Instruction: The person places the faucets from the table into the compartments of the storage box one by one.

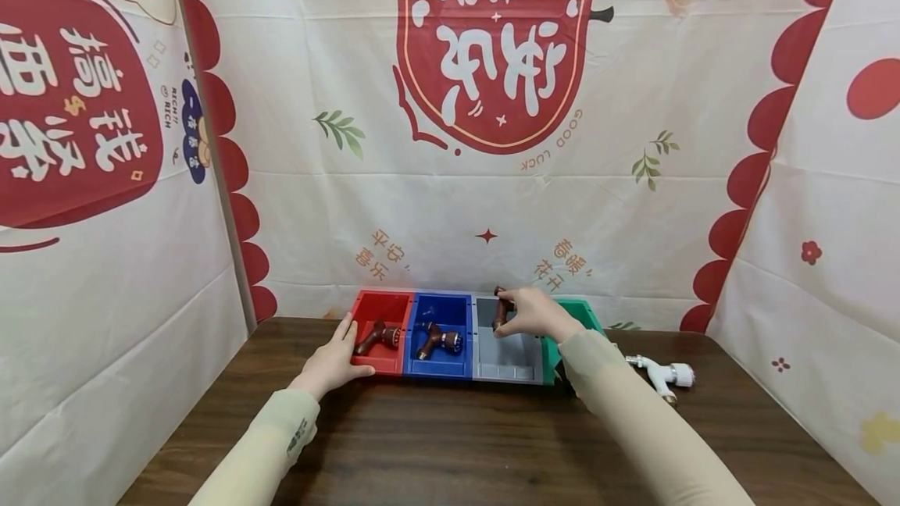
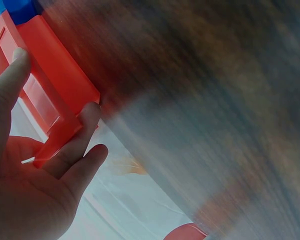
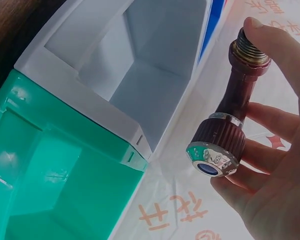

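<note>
My right hand (image 1: 537, 313) holds a brown tap (image 3: 232, 107) above the back part of the grey bin (image 1: 505, 346). In the right wrist view the thumb presses on its threaded brass end, and the fingers lie along the ribbed knob side. My left hand (image 1: 333, 361) grips the front left corner of the red bin (image 2: 55, 60), thumb on one side and fingers on another. A brown tap (image 1: 380, 336) lies in the red bin, and another brown tap (image 1: 440, 340) lies in the blue bin (image 1: 443, 369).
A green bin (image 3: 55, 175) adjoins the grey one at the right end of the row. To its right a white tap (image 1: 661, 373) lies on the brown wooden table (image 1: 450, 443). Printed cloth (image 1: 450, 201) hangs behind and at both sides.
</note>
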`<control>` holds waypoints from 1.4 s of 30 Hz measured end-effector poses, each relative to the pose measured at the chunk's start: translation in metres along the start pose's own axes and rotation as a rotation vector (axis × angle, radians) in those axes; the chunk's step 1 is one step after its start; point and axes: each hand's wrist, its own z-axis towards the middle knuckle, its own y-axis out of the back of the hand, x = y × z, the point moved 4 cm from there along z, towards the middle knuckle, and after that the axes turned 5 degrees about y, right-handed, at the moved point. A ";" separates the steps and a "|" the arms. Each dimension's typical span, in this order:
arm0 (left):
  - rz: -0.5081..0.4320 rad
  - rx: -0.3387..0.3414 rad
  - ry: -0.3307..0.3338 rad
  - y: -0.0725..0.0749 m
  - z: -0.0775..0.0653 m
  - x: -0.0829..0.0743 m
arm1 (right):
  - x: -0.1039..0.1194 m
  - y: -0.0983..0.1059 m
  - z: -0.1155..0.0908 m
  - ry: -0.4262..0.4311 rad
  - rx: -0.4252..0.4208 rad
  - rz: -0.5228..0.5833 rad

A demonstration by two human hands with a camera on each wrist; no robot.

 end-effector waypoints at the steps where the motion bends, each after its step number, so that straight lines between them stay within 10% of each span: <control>1: -0.001 -0.002 0.000 0.000 0.000 0.000 | 0.000 0.000 0.000 0.006 -0.001 0.000; 42: -0.005 -0.013 -0.004 0.002 -0.002 -0.001 | -0.001 -0.011 0.004 -0.016 -0.001 0.024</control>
